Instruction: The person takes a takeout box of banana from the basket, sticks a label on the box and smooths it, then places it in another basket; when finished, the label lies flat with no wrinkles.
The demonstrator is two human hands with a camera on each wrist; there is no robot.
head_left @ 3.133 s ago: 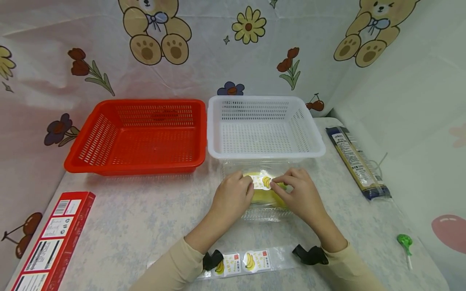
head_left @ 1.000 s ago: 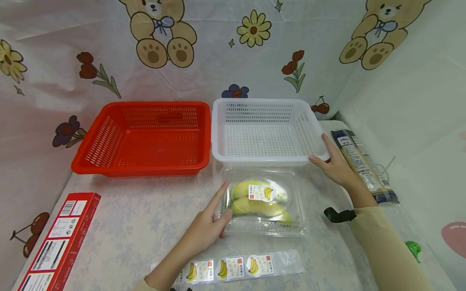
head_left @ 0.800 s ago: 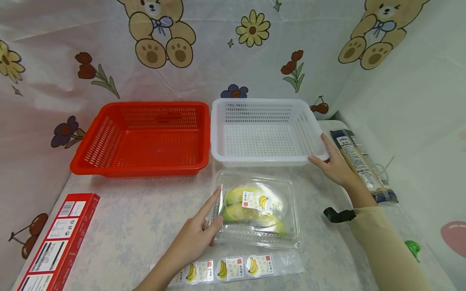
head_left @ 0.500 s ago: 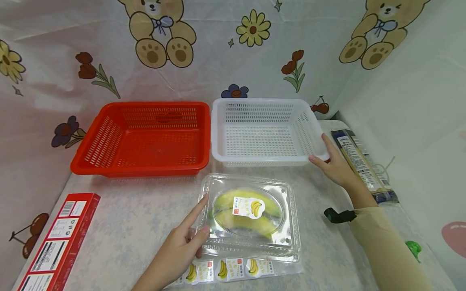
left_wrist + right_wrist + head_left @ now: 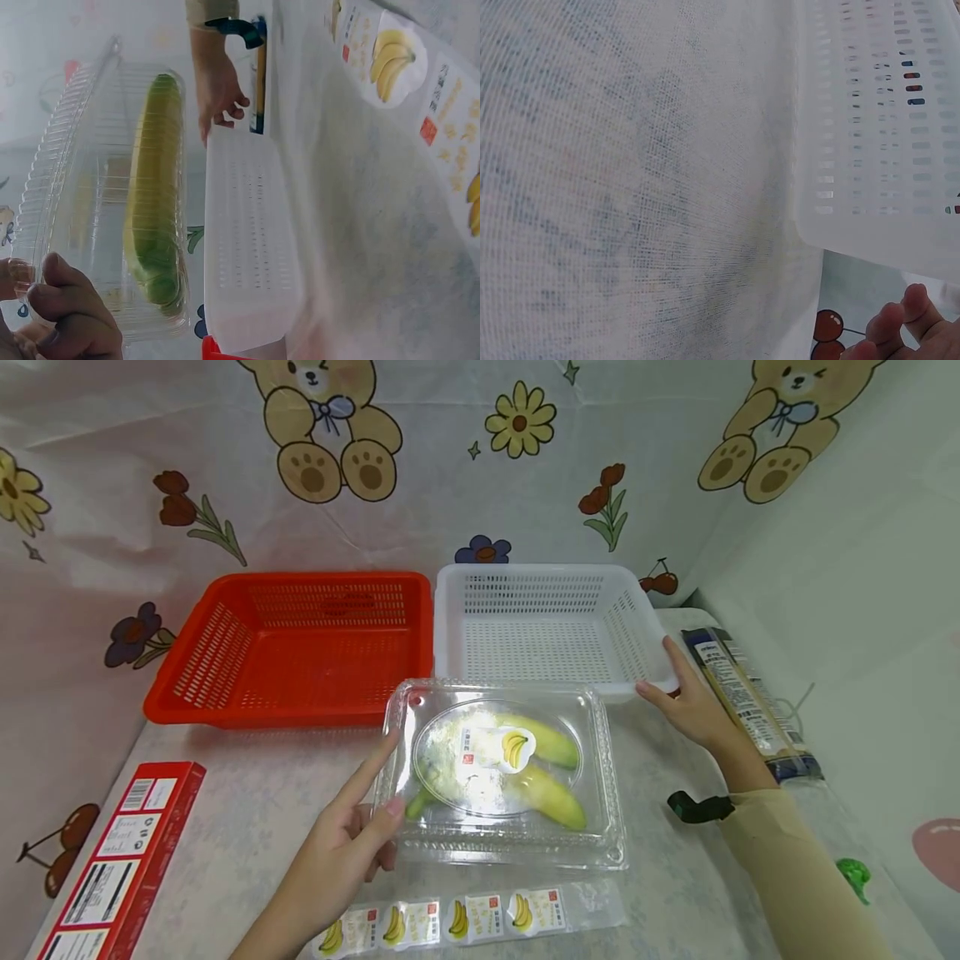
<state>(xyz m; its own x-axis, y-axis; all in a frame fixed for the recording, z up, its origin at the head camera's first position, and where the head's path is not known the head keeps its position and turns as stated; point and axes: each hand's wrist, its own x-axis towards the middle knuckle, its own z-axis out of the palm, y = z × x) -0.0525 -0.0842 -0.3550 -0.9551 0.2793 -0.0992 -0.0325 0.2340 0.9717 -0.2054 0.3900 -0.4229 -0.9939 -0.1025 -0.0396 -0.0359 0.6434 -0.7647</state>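
My left hand (image 5: 322,860) grips the left edge of a clear plastic clamshell box (image 5: 600,777), thumb on top and fingers below. Inside lie green-yellow bananas (image 5: 551,797), and a white banana sticker (image 5: 495,748) is on the lid. The left wrist view shows the clamshell raised off the table, a banana (image 5: 150,195) showing through its wall. The box overlaps the front rim of a white basket (image 5: 532,652) in the head view. At that basket's front right corner, my right hand (image 5: 693,710) holds the rim, thumb in front and fingers along the side.
A red basket (image 5: 322,668) stands left of the white one. A strip of banana stickers (image 5: 472,917) lies at the front. There is a red box (image 5: 120,860) at left; a long printed packet (image 5: 750,702) and a green lollipop (image 5: 853,877) are at right.
Gripped by my left hand, the clamshell came off the table toward me over the sticker strip, then rose up and back toward the white basket. My right hand stayed on the basket's corner this past second.
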